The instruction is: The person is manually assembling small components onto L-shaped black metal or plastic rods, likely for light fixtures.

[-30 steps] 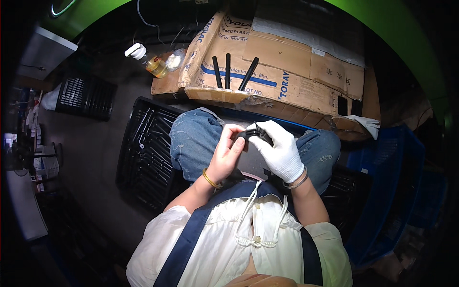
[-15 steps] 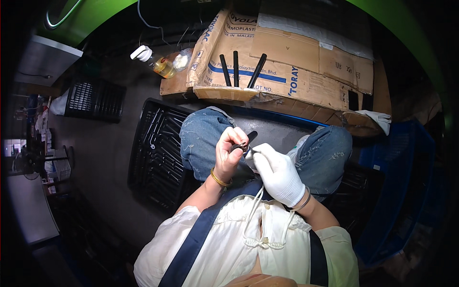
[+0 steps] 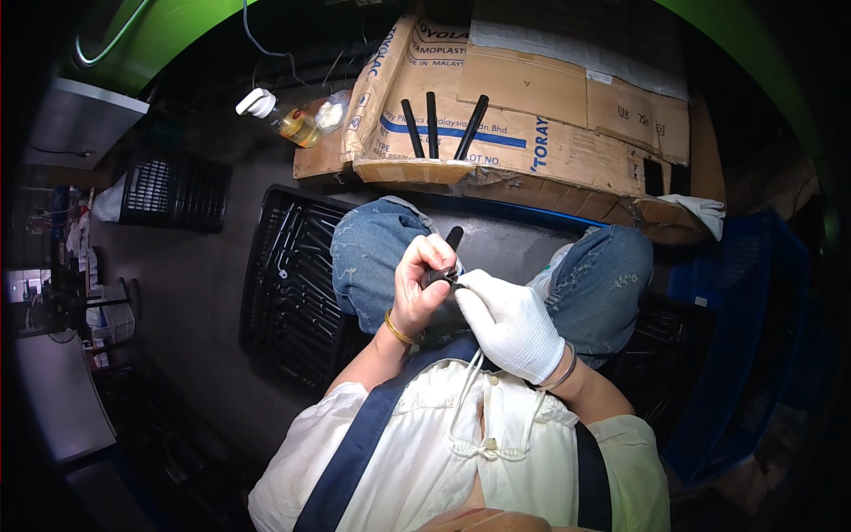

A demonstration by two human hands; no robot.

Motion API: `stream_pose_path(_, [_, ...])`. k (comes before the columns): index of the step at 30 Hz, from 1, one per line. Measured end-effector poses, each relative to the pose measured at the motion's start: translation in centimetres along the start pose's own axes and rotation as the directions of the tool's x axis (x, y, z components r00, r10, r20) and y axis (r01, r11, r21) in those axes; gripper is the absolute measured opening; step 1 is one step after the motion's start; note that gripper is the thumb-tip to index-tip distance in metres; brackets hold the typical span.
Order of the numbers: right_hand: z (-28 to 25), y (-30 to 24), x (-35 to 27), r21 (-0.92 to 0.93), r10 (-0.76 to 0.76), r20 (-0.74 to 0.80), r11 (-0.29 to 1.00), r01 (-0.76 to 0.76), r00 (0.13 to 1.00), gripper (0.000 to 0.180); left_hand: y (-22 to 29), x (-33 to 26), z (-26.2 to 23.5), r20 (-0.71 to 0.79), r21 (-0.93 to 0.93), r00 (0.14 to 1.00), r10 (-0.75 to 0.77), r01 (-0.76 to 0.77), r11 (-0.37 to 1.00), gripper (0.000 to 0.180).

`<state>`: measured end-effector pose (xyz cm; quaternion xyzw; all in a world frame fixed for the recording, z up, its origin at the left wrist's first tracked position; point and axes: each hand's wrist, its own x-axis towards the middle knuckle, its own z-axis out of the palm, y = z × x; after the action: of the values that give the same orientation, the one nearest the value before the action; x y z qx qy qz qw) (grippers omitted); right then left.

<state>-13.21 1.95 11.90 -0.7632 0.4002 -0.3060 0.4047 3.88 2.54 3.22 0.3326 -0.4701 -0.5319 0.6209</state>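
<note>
Head view: your bare left hand [image 3: 424, 285] grips short black plastic rod [image 3: 443, 257]; gloved right hand [image 3: 507, 321] pinches its end, mid-fitting; steady twist next.

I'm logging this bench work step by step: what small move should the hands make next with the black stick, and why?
Probably lay it with the three black sticks on the cardboard. The bare left hand grips a similar black stick while the gloved right hand works at its lower end.

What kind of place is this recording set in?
Probably a small workshop or factory floor doing manual parts work: black plastic crates of parts, flattened cardboard as a work surface with black sticks on it, and a spray bottle on the concrete floor.
</note>
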Motion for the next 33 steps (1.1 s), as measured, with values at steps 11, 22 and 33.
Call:
stream_pose_path(11, [0.0,0.2,-0.1,-0.025,-0.002,0.003,1.000,0.002,1.000,0.008,0.1,0.0,-0.1,0.043,0.017,0.999,-0.007,0.007,1.000,0.039])
stream_pose_path(22, [-1.1,4.4,-0.1,-0.176,0.073,-0.155,0.979,-0.101,0.985,0.018,2.1,1.1,2.2,-0.027,-0.047,0.989,0.147,-0.148,0.988,0.043])
stream_pose_path(33, [1.3,0.2,2.6,0.506,0.255,0.012,0.833,-0.226,0.967,0.018,0.8,0.5,2.4,-0.056,-0.233,0.993,-0.108,0.092,0.968,0.048])
